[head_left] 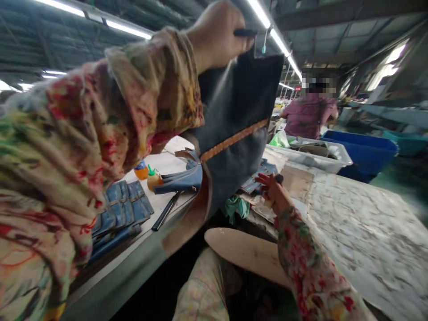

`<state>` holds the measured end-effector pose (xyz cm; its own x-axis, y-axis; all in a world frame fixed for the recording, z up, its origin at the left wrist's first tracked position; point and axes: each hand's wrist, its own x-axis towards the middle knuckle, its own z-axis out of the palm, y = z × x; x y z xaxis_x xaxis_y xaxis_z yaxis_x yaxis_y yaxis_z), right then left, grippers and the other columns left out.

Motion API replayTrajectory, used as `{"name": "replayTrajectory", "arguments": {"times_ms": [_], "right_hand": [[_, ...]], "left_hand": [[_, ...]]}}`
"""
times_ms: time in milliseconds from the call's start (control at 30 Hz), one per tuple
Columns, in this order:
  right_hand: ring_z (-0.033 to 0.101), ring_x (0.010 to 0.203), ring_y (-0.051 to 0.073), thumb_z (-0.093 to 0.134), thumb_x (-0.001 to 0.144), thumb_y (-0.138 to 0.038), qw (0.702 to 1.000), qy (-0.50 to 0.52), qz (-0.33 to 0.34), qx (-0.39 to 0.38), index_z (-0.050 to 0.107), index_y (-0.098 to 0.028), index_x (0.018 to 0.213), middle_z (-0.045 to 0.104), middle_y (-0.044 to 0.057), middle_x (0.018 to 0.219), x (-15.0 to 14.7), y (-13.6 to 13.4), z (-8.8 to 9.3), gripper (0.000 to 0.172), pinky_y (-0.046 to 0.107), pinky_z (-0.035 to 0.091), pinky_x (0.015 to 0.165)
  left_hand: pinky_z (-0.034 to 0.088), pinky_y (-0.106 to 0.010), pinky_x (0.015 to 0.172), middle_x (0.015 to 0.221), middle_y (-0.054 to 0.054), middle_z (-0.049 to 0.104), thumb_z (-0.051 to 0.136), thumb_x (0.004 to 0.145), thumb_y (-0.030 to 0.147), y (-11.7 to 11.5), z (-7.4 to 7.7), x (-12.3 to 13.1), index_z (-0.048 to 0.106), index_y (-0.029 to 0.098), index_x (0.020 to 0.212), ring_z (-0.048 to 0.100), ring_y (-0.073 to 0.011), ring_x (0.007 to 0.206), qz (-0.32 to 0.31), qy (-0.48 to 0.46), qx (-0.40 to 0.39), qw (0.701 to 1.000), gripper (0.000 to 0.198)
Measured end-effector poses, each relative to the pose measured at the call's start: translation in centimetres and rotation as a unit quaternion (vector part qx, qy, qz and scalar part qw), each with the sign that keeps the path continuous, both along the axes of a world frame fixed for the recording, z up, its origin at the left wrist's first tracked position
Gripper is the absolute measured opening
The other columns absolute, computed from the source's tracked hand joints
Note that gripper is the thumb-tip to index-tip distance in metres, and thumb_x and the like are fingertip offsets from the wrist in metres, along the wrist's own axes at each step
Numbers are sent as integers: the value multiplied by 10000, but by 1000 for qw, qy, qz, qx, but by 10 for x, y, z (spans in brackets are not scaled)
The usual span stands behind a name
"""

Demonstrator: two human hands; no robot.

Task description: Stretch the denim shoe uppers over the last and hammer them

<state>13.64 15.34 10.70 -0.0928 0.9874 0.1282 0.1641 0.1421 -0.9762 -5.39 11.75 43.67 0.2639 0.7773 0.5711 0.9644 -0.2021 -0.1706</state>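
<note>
My left hand [220, 38] is raised high, its fingers closed on the upper edge of a dark blue leather panel [240, 98]. A short black piece [245, 32] shows at those fingers; I cannot tell whether it is a finger cover or something held. An orange-brown strip [236, 139] crosses the panel, and a brown-backed flap [187, 218] curls down at its lower left. Lower down, to the panel's right, my right hand [274, 192] has its fingers stretched out and apart. A small dark thing [278, 179] shows at this hand, too blurred to name.
Stacked blue leather pieces [125, 203], a black tool [166, 210] and green-tipped bottle [154, 178] lie on the left table. A tan board [247, 254] spans near my legs. A marbled tabletop [368, 227], white bin [321, 156], blue bin [364, 149] and seated person [310, 113] are right.
</note>
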Motion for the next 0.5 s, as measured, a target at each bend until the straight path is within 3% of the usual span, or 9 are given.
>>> {"name": "replayTrajectory", "arguments": {"times_ms": [67,133,267,400,500], "right_hand": [[525,611,72,375,764,-662,984,175,19,-7,503,-208,1185,539,80,1200,9,-23,-4,632,170,348,403],[502,593,52,544,699,-599,974,227,17,-18,518,-244,1161,521,50,1214,13,-39,-11,583,154,335,394],[501,598,50,647,633,-538,972,230,-23,-29,527,-249,1138,558,20,1086,19,-46,-28,594,148,335,407],[429,464,56,656,564,-605,983,164,-75,-30,586,-180,1004,554,-27,649,24,-41,-34,615,172,313,396],[374,407,48,692,513,-595,987,139,-74,-31,601,-151,890,500,-49,517,20,-47,-33,589,179,283,383]], "left_hand": [[361,-306,847,813,0,523,423,880,361,-6,-18,13,592,-19,1023,539,-222,1007,-75,6,23,997,440],[364,-242,758,691,30,437,442,873,347,-13,-32,22,620,0,961,565,-177,915,-121,-25,-6,992,400],[326,-185,651,620,47,327,461,865,347,-28,-45,27,617,33,874,569,-133,816,-177,-87,-34,980,351],[281,-156,610,634,50,325,453,856,374,-42,-44,24,612,61,872,571,-125,831,-214,-92,-42,972,352],[278,-169,634,648,49,298,443,856,373,-49,-45,23,610,60,867,566,-144,883,-204,-94,-25,974,355]]}}
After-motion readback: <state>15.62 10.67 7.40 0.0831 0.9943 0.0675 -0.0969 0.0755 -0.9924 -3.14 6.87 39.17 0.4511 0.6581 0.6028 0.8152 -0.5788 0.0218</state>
